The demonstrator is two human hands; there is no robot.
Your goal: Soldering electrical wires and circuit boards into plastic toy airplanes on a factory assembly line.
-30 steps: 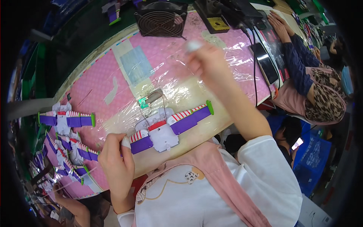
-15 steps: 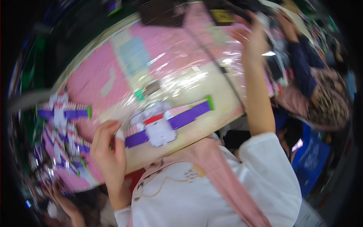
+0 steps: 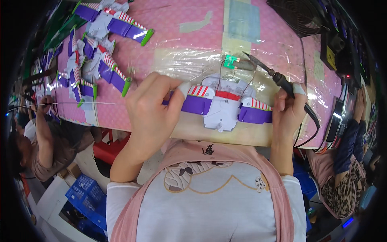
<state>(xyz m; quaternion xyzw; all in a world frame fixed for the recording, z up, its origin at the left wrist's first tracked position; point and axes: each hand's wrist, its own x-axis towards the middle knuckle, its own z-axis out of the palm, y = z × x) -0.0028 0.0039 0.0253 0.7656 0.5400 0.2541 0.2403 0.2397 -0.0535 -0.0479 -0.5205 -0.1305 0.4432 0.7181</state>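
Note:
My right hand is closed around a black soldering iron, whose tip points up and left toward a small green circuit board. In my left hand, thumb and index finger are pinched together on a thin wire, probably solder, that runs toward the board. Both hands have white finger covers. Between them lies a white toy wing pack with purple wings, red-and-white stripes and a red middle piece. Thin wires join the board to its open white shell. My left hand overlaps the left wing; my right hand is beside the right wing tip.
Several similar winged toys are piled at the left of the pink, plastic-covered table. A black fan stands at the far right. The iron's cable loops down the right side. Other people sit at both sides.
My right hand has come down from the far right and now holds the soldering iron near the toy. My left hand remains pinched beside the left wing. The view has turned and sharpened.

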